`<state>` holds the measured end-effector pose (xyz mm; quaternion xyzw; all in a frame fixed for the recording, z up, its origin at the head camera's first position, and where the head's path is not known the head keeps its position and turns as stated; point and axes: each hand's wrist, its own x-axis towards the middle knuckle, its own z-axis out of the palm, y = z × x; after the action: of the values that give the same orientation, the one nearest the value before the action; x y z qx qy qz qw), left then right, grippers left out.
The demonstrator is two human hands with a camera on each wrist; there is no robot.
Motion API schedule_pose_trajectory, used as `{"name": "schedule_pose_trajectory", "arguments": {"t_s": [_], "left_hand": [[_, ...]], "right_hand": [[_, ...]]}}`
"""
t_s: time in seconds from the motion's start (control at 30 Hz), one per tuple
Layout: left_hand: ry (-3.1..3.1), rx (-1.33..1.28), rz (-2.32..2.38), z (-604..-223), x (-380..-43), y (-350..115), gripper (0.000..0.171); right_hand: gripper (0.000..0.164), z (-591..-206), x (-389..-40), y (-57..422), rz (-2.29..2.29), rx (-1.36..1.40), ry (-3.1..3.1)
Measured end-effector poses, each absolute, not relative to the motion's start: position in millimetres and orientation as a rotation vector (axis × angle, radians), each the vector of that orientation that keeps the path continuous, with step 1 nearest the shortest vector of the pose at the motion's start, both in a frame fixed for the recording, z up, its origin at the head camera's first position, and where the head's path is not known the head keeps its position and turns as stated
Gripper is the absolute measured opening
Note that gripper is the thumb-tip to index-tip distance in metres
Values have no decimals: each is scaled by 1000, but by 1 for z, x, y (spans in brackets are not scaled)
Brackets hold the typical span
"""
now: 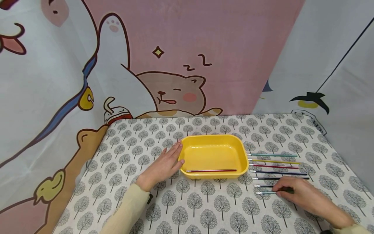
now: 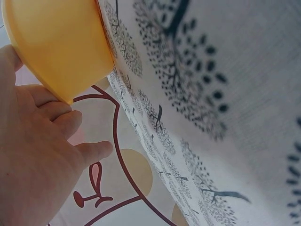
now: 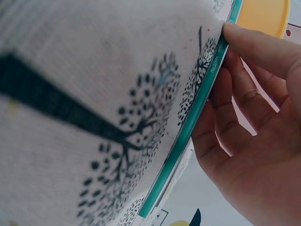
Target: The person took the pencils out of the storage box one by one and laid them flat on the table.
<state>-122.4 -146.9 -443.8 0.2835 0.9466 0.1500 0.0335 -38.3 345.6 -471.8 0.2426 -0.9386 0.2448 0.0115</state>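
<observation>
My left hand rests against the left side of a yellow plastic tray, its fingers extended along the outer wall and the thumb tip at the rim. The wall of the tray fills the upper corner of the left wrist view. Inside the tray, a dark red pencil lies along the near side. At the right, my right hand pinches a teal pencil, the nearest of a row. In the right wrist view, the thumb presses on the green-looking shaft; the other fingers are partly behind it.
Several pencils lie side by side right of the tray: teal, yellow, red, dark blue and black. A tree-print cloth covers the table. A cartoon curtain hangs behind.
</observation>
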Motion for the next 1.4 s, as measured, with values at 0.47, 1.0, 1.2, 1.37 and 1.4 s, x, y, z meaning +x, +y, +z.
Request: {"name": "schedule_pose_trajectory", "arguments": {"t_s": [0.47, 1.0, 1.2, 1.37, 1.4], "left_hand": [[2919, 881, 457, -445, -123, -147, 69], [2916, 873, 459, -445, -123, -147, 70], [2909, 868, 463, -445, -122, -148, 69], [2915, 879, 455, -444, -123, -148, 69], [2917, 880, 453, -444, -123, -148, 69]], "right_hand": [[28, -468, -36, 344, 710, 684, -2988], [27, -457, -32, 340, 830, 565, -2975], [38, -450, -32, 337, 737, 531, -2911], [47, -442, -35, 333, 704, 551, -2894], [49, -440, -36, 331, 728, 554, -2898]]}}
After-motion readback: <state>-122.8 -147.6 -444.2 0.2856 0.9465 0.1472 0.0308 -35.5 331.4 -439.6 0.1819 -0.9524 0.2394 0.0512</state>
